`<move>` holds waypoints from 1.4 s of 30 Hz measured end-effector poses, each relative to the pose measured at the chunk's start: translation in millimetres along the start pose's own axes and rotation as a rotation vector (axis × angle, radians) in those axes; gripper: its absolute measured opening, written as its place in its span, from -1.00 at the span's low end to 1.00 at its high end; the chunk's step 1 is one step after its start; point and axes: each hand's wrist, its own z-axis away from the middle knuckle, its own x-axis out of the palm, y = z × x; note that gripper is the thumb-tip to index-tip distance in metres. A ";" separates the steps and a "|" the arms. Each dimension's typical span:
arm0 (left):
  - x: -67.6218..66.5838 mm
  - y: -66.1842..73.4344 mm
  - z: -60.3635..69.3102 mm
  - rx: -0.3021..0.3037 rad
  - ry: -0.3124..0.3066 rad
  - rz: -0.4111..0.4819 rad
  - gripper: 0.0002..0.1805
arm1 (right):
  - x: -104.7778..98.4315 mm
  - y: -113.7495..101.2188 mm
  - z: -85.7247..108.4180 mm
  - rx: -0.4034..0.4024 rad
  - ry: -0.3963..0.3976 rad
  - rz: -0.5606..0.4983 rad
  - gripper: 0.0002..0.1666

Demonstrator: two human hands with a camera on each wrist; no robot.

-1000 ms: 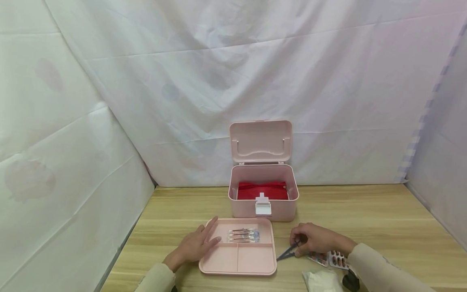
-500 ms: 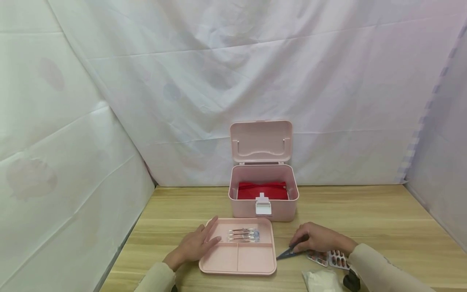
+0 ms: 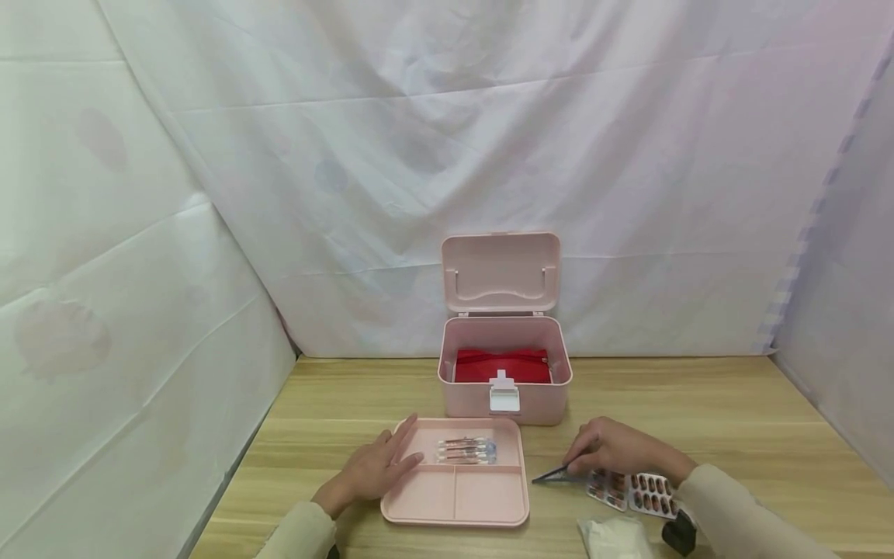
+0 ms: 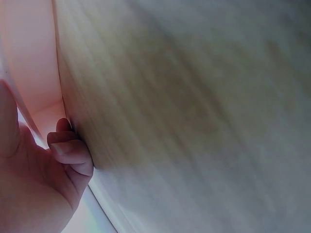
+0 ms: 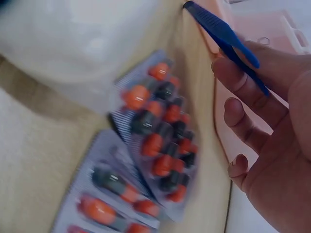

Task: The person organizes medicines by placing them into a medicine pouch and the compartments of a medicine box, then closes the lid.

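My left hand (image 3: 372, 470) rests on the left rim of a pink divided tray (image 3: 421, 495), its thumb and a finger extended over it. Several cotton swabs in a clear wrap (image 3: 466, 450) lie in the tray's back compartment. To the right of the tray, my right hand (image 3: 618, 450) pinches blue tweezers (image 3: 552, 475) between thumb and fingers. The right wrist view shows the blue tweezers (image 5: 218, 31) angled across the fingers of the right hand (image 5: 277, 116). Below that hand lie two blister packs of orange and dark capsules (image 5: 160, 136).
An open pink box (image 3: 461, 400) with a white latch stands behind the tray, a red pouch (image 3: 503, 366) inside. A white packet (image 3: 616, 539) and a dark object (image 3: 679, 534) lie at the front right. White cloth (image 3: 391, 178) hangs behind and at the sides.
My right hand has shifted slightly right and back with the tweezers, whose tips have moved a little away from the tray's edge. More of the blister packs shows. The left hand has stayed put.
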 end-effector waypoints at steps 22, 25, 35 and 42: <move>-0.5 -1.4 0.7 -0.006 -0.001 0.002 -0.19 | 25.3 -65.0 -40.3 0.068 0.181 -0.104 -0.88; -1.1 -1.2 1.0 0.000 0.004 0.005 -0.20 | 35.0 -70.9 -51.2 0.063 0.225 -0.119 -0.84; -0.1 -1.2 1.3 -0.008 -0.003 -0.005 -0.19 | 65.4 -80.6 -80.5 0.048 0.286 -0.182 -0.80; -1.4 1.0 1.5 0.007 0.003 0.003 -0.20 | 78.3 -82.6 -94.7 0.037 0.340 -0.097 -0.84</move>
